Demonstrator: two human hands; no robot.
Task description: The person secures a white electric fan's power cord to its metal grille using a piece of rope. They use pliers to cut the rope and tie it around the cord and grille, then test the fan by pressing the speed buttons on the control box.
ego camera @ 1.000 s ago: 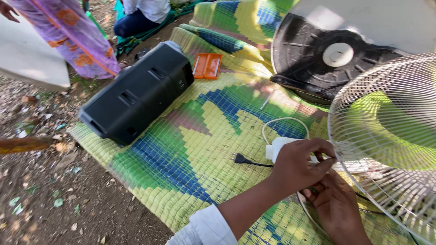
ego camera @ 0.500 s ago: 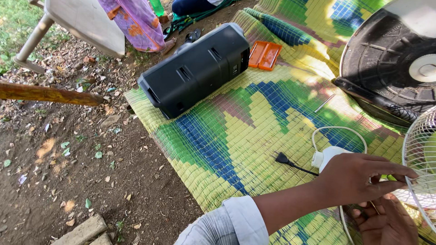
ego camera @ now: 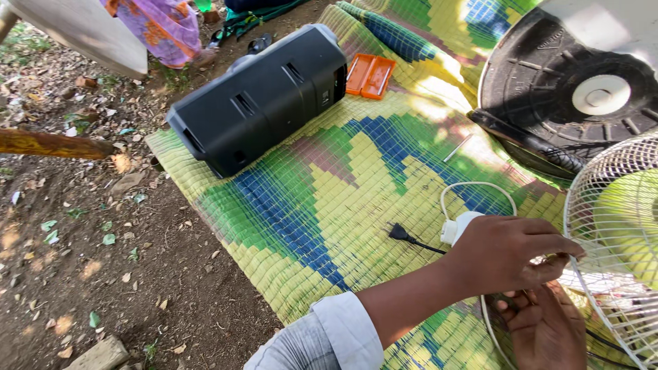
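My left hand (ego camera: 510,257) reaches across the mat and pinches the rim of a white wire fan grille (ego camera: 617,226) at the right edge. Just below it, my right hand (ego camera: 541,329) curls its fingers against the same rim, partly hidden by the left. A white plug block (ego camera: 458,228) with a looped white cable lies beside my left wrist. A black plug (ego camera: 399,233) on a thin black cord lies just to its left.
A black speaker box (ego camera: 264,96) lies on the green, blue and yellow woven mat (ego camera: 308,205). An orange case (ego camera: 370,74) sits behind it. A round black fan base (ego camera: 569,89) stands at the top right. Bare dirt, a wooden pole (ego camera: 48,144) and a person's purple garment (ego camera: 164,27) are on the left.
Both hands stay on the grille rim. The view has swung back to the right, so more of the grille and the black base shows than half a second ago.
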